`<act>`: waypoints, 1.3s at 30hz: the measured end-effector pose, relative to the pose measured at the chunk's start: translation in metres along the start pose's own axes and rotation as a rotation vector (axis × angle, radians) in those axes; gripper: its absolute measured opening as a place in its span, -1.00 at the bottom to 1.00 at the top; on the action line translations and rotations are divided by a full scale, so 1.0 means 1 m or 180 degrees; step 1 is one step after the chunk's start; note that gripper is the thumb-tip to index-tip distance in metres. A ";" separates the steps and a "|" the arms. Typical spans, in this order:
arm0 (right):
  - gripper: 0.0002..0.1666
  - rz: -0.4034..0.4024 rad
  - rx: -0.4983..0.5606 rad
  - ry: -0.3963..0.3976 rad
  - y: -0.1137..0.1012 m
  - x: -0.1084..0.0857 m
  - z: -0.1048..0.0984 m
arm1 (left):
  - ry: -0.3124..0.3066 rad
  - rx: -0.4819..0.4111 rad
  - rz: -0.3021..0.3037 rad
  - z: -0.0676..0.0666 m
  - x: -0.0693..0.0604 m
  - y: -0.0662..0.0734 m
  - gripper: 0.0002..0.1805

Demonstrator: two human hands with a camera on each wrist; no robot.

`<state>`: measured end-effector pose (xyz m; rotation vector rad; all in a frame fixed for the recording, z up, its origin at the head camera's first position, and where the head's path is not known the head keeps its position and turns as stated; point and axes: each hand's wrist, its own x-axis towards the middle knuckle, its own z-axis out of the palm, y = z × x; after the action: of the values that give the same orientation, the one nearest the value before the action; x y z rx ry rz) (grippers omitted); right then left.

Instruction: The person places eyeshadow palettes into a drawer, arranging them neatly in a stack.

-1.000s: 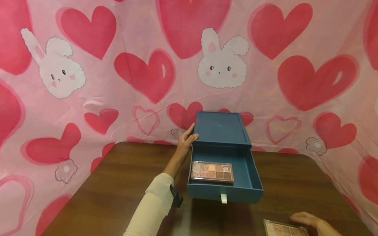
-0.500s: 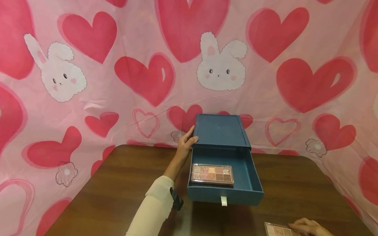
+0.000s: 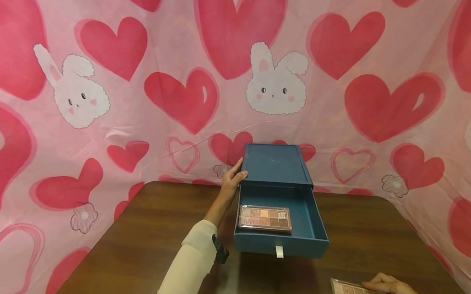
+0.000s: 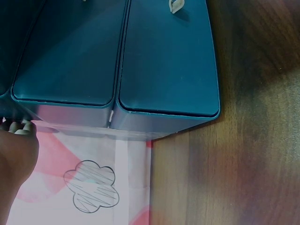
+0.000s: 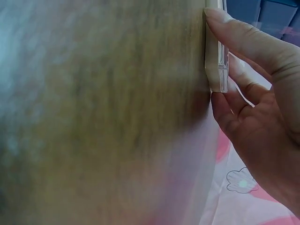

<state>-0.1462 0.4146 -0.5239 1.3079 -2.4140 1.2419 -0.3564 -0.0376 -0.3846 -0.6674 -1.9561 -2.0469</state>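
In the head view, the left hand (image 3: pixel 230 182) lies against the left side of a blue drawer unit (image 3: pixel 273 163), thumb and forefinger extended; the left wrist view shows that hand (image 4: pixel 16 152) beside the unit's stacked drawer fronts (image 4: pixel 168 61). The top drawer (image 3: pixel 259 243) is pulled out, with an eyeshadow palette (image 3: pixel 264 218) lying at its left front. Low at the right, the right hand (image 3: pixel 390 286) grips a second palette (image 3: pixel 352 290) on the tabletop. Seen from the right wrist, thumb and fingers of that hand (image 5: pixel 262 89) hold the palette's clear edge (image 5: pixel 223 70).
A brown wooden table (image 3: pixel 145 238) extends around the unit, its far edge close to a pink cloth backdrop (image 3: pixel 225 103) with hearts and rabbits. A white pull tab (image 3: pixel 279 251) hangs on the drawer front.
The right hand's fingers have drawn in on the palette at the lower right. The left hand has stayed at the unit's side, and the whole head view has shifted slightly.
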 end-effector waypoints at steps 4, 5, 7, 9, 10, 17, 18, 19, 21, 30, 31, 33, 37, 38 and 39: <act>0.05 0.0010 0.0176 -0.0034 0.000 -0.001 -0.001 | 0.0002 -0.0016 0.0001 0.000 0.000 -0.001 -0.27; 0.05 0.0004 0.0183 -0.0024 0.000 -0.001 -0.002 | 0.0003 -0.0032 -0.0002 0.000 0.001 -0.001 -0.27; 0.06 -0.0035 0.0146 -0.0002 0.001 -0.001 -0.003 | -0.0001 -0.0079 -0.0026 0.000 0.001 -0.001 -0.27; 0.06 -0.0088 0.0042 0.0033 0.001 0.000 -0.003 | -0.0012 -0.0110 -0.0028 0.000 0.000 -0.002 -0.27; 0.05 -0.0104 -0.0018 0.0067 0.000 0.000 -0.003 | -0.0011 -0.0107 -0.0028 0.000 0.001 -0.002 -0.27; -0.07 -0.0162 -0.0131 0.0162 -0.003 0.002 -0.008 | -0.0004 -0.0102 -0.0024 0.000 0.002 -0.002 -0.27; -0.11 -0.0183 -0.0152 0.0177 -0.004 0.003 -0.009 | 0.0002 -0.0094 -0.0024 0.000 0.001 -0.002 -0.26; -0.15 -0.0179 -0.0140 0.0187 -0.005 0.004 -0.010 | 0.0008 -0.0084 -0.0030 0.000 0.001 -0.002 -0.26; -0.20 -0.0162 -0.0096 0.0192 -0.007 0.006 -0.013 | 0.0023 -0.0060 -0.0035 0.001 0.002 -0.002 -0.25; -0.01 0.0032 -0.0249 0.0263 -0.027 0.021 -0.032 | 0.0010 -0.0095 -0.0009 0.000 0.002 -0.004 -0.26; -0.02 0.0135 -0.0445 0.0326 -0.030 0.023 -0.033 | 0.0009 -0.0087 -0.0011 0.000 0.002 -0.004 -0.27; -0.08 0.0322 -0.0831 0.0443 -0.037 0.027 -0.034 | 0.0012 -0.0078 -0.0013 -0.001 0.002 -0.004 -0.27; -0.16 0.0652 -0.1090 0.0535 -0.051 0.040 -0.040 | 0.0007 -0.0079 -0.0024 -0.001 0.002 -0.004 -0.27; -0.18 0.0693 -0.1067 0.0529 -0.054 0.043 -0.042 | 0.0004 -0.0096 -0.0033 -0.001 0.002 -0.004 -0.27; -0.19 0.0705 -0.1069 0.0536 -0.057 0.047 -0.044 | -0.0002 -0.0105 -0.0041 -0.001 0.002 -0.004 -0.27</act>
<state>-0.1436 0.3993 -0.4392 0.8304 -2.5516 0.8922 -0.3605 -0.0376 -0.3870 -0.6642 -1.9358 -2.0912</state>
